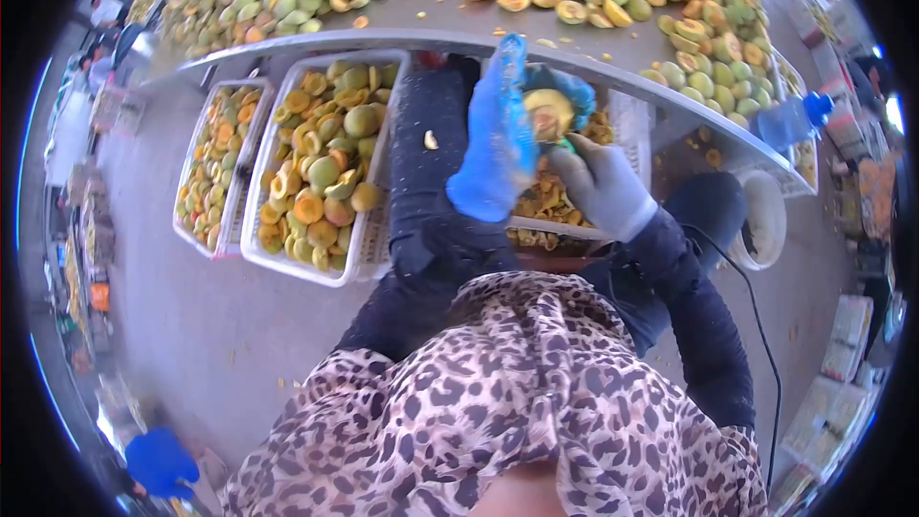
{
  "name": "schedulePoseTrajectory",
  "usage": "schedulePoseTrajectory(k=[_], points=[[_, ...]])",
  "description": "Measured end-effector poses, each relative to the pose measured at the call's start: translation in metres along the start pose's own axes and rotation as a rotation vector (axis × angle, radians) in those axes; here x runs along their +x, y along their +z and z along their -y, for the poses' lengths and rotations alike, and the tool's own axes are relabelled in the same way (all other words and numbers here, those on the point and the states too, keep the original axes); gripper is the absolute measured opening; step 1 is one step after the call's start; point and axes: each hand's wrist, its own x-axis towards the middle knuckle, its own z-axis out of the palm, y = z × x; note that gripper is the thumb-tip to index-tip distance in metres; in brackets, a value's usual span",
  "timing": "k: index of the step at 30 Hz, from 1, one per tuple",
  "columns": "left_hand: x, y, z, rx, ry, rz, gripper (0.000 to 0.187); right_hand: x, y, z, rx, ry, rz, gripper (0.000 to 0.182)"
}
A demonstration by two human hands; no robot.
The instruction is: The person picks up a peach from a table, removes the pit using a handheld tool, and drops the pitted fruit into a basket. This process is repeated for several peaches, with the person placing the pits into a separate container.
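My left hand (496, 148), in a blue glove, is closed round a cut peach (549, 113) with pale yellow flesh and a browner middle. Its gloved fingers curl behind the fruit. Against the lower side of the peach is my right hand (605, 187), in a pale grey glove. Its fingers are pinched on a small tool with a green part (567, 145); the working end is hidden at the fruit. Directly under both hands is a white crate (632, 148) holding brownish-yellow cut pieces (550, 199).
A metal table (412, 10) heaped with whole and halved fruit spans the front. White crates of fruit (321, 168) (218, 168) stand at left. A bottle (790, 123) sits by the table's right edge, above a white bucket (766, 220). A cable (756, 316) hangs at right.
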Motion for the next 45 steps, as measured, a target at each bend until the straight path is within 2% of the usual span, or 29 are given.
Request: schedulePoseTrajectory(k=[1, 2, 4, 5, 6, 8, 10, 12, 14, 16, 17, 18, 20, 21, 22, 24, 25, 27, 28, 30, 32, 36, 37, 38, 40, 41, 42, 44, 45], points=[[-0.002, 0.006, 0.009, 0.035, 0.083, -0.247, 0.05, 0.001, -0.004, 0.009, 0.336, 0.224, 0.099, 0.035], [-0.003, 0.009, 0.01, -0.076, 0.125, -0.166, 0.05, 0.002, -0.005, 0.018, 0.665, 0.452, 0.208, 0.037], [0.0, 0.004, 0.006, 0.111, 0.144, -0.177, 0.049, 0.002, -0.009, 0.028, 0.81, 0.586, 0.254, 0.044], [0.0, 0.001, 0.001, 0.018, 0.084, 0.005, 0.048, 0.001, -0.012, 0.024, 0.841, 0.561, 0.302, 0.045], [-0.003, 0.003, -0.002, 0.021, 0.079, 0.003, 0.048, 0.0, -0.014, 0.021, 0.87, 0.539, 0.341, 0.046], [-0.005, 0.013, -0.002, 0.112, 0.237, 0.025, 0.052, -0.002, -0.016, 0.022, 0.99, 0.594, 0.371, 0.049], [-0.004, 0.015, -0.003, 0.046, 0.233, 0.062, 0.052, -0.005, -0.02, 0.022, 1.099, 0.658, 0.392, 0.053], [0.004, 0.008, -0.002, 0.225, 0.196, 0.243, 0.05, -0.004, -0.022, 0.018, 1.249, 0.778, 0.487, 0.054], [0.006, 0.002, 0.002, 0.267, 0.103, 0.264, 0.047, -0.004, -0.023, 0.012, 1.269, 0.799, 0.505, 0.055], [0.006, 0.0, 0.014, -0.151, -0.094, 0.116, 0.042, -0.006, -0.024, 0.007, 1.396, 0.773, 0.53, 0.049], [0.006, 0.007, 0.018, -0.151, -0.158, -0.082, 0.038, -0.007, -0.023, 0.0, 1.445, 0.778, 0.513, 0.049], [0.013, -0.002, 0.023, -0.158, -0.161, -0.077, 0.038, -0.01, -0.021, -0.007, 1.439, 0.783, 0.506, 0.049], [0.028, -0.027, 0.03, -0.516, -0.452, 0.014, 0.035, -0.017, -0.016, -0.015, 1.48, 0.76, 0.553, 0.049], [0.031, -0.03, 0.033, -0.424, -0.42, -0.157, 0.032, -0.019, -0.016, -0.014, 1.411, 0.681, 0.545, 0.05], [0.034, -0.035, 0.033, -0.422, -0.418, -0.156, 0.032, -0.016, -0.015, -0.022, 1.411, 0.678, 0.545, 0.05], [0.038, -0.048, 0.037, -0.345, -0.444, -0.197, 0.031, -0.008, -0.012, -0.051, 1.09, 0.863, 0.097, 0.046], [0.035, -0.05, 0.037, -0.328, -0.466, -0.168, 0.032, -0.005, -0.006, -0.067, 1.096, 0.868, 0.092, 0.046], [0.031, -0.044, 0.043, -0.289, -0.405, -0.207, 0.032, -0.001, 0.001, -0.093, -0.46, 0.142, -0.368, 0.038], [0.027, -0.041, 0.046, -0.26, -0.331, -0.253, 0.033, 0.002, -0.003, -0.084, -0.466, 0.146, -0.368, 0.038], [0.017, -0.03, 0.04, -0.278, -0.373, -0.242, 0.032, 0.01, -0.006, -0.048, -0.476, 0.087, -0.299, 0.033], [0.017, -0.029, 0.04, -0.342, -0.344, -0.086, 0.029, 0.013, -0.006, -0.039, -0.59, 0.111, -0.233, 0.032], [0.005, -0.035, 0.047, -0.163, -0.272, -0.131, 0.029, 0.016, 0.004, -0.035, -0.766, 0.082, -0.223, 0.031], [0.001, -0.031, 0.048, -0.171, -0.31, -0.211, 0.028, 0.015, 0.01, -0.036, -0.842, 0.07, -0.242, 0.031], [-0.003, -0.039, 0.056, -0.212, -0.303, -0.19, 0.028, 0.014, 0.015, -0.04, -0.825, 0.045, -0.238, 0.031], [-0.007, -0.079, 0.099, 0.155, -0.029, -0.26, 0.033, 0.014, 0.028, -0.047, -0.831, 0.207, -0.103, 0.03], [-0.016, -0.055, 0.066, 0.095, -0.095, -0.305, 0.033, 0.017, 0.03, -0.038, -0.796, 0.226, -0.072, 0.024], [-0.022, -0.065, 0.057, 0.1, -0.078, -0.315, 0.033, 0.021, 0.038, -0.035, -0.789, 0.207, -0.071, 0.024], [-0.028, -0.079, 0.048, 0.047, -0.263, -0.292, 0.028, 0.021, 0.054, -0.037, -0.799, 0.206, -0.042, 0.015], [-0.031, -0.081, 0.045, 0.071, -0.199, -0.353, 0.03, 0.022, 0.065, -0.045, -0.859, 0.202, -0.027, 0.01]])
